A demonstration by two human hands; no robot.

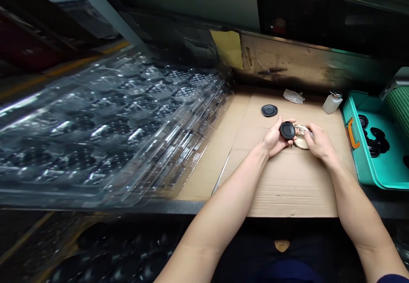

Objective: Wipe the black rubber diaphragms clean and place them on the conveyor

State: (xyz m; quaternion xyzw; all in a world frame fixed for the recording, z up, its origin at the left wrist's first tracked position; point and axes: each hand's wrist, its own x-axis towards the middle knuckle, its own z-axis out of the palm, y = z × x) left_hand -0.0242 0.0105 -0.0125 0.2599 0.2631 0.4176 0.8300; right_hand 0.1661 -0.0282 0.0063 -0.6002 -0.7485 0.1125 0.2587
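In the head view my left hand (274, 140) is closed around a round black plastic cap (288, 130), its flat face turned up. Just to the right, my right hand (318, 141) pinches a small whitish piece (302, 129) whose kind I cannot make out. Under the right fingers shows a round cream-coloured disc (300, 142), partly hidden by the hand. Both hands are close together above the cardboard. A second black cap (269, 110) lies on the cardboard beyond my left hand.
Stacked clear plastic trays (121, 121) fill the left side. Cardboard (287, 185) covers the bench. A crumpled white wrapper (293, 96) and a white bottle (332, 102) lie toward the back. At right stands a teal bin (364, 155) with black round parts inside and an orange handle.
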